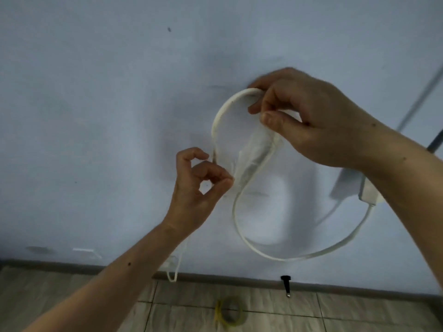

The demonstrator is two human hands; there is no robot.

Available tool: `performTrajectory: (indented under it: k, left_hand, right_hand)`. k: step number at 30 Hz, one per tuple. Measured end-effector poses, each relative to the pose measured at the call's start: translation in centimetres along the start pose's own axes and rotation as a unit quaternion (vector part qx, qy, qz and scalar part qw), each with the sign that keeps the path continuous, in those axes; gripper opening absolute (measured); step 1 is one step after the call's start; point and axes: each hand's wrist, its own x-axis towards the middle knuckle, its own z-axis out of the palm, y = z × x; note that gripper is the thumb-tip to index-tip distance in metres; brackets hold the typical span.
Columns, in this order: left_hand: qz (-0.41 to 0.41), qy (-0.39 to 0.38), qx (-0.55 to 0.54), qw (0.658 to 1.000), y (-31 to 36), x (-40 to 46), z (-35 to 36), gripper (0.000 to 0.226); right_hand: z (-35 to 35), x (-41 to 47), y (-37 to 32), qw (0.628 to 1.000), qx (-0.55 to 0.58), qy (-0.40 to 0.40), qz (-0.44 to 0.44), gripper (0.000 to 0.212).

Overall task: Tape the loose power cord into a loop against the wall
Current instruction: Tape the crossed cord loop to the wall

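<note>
A white flat power cord (221, 116) curls into a loop against the pale blue wall (107, 104). My right hand (311, 121) grips the top of the loop and presses it to the wall. A strip of translucent tape (249, 159) runs slantwise from under my right thumb down across the loop. My left hand (199, 185) pinches the tape's lower end between thumb and forefinger, beside the cord's left side. The cord sweeps on in a lower curve (287, 257) up to a white adapter (366, 195), partly hidden behind my right wrist.
A yellow-green tape roll (231, 310) lies on the tiled floor below. A black stub with a metal tip (285, 283) stands at the grey skirting. A thin white cord loop (173, 271) hangs by my left forearm. A dark pipe (417, 99) runs diagonally at right.
</note>
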Motion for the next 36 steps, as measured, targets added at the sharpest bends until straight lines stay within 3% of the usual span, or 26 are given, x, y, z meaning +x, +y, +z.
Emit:
performTrajectory:
  k: [7,12,16,21,25,29,36]
  left_hand:
    - [0.099,-0.044,-0.032,0.994,-3.2,1.7,1.1,0.053]
    - [0.120,-0.069,-0.060,0.989,-4.3,1.9,2.6,0.045]
    - [0.154,-0.105,0.005,0.983,-4.1,1.6,2.8,0.040]
    - [0.194,-0.111,0.047,0.974,-3.9,1.8,2.7,0.033]
    - [0.196,-0.159,0.046,0.967,-3.8,1.9,3.2,0.030]
    - [0.209,-0.151,0.056,0.965,-4.3,2.2,3.6,0.026]
    - [0.175,-0.160,0.093,0.967,-3.2,2.1,3.3,0.031]
  right_hand:
    - [1.3,-0.1,1.7,0.997,-0.036,0.041,-0.058,0.020]
    - [2.1,-0.3,2.3,0.993,-0.053,0.072,-0.083,0.019]
    - [2.5,-0.5,2.1,0.979,-0.151,0.086,-0.107,0.022]
    - [3.0,-0.8,1.6,0.974,-0.178,0.114,-0.087,0.025]
    - [3.5,-0.7,1.4,0.974,-0.166,0.131,-0.081,0.016]
    - [3.4,-0.4,1.7,0.975,-0.155,0.135,-0.088,0.018]
    - [2.6,-1.6,1.9,0.956,-0.235,0.135,-0.114,0.020]
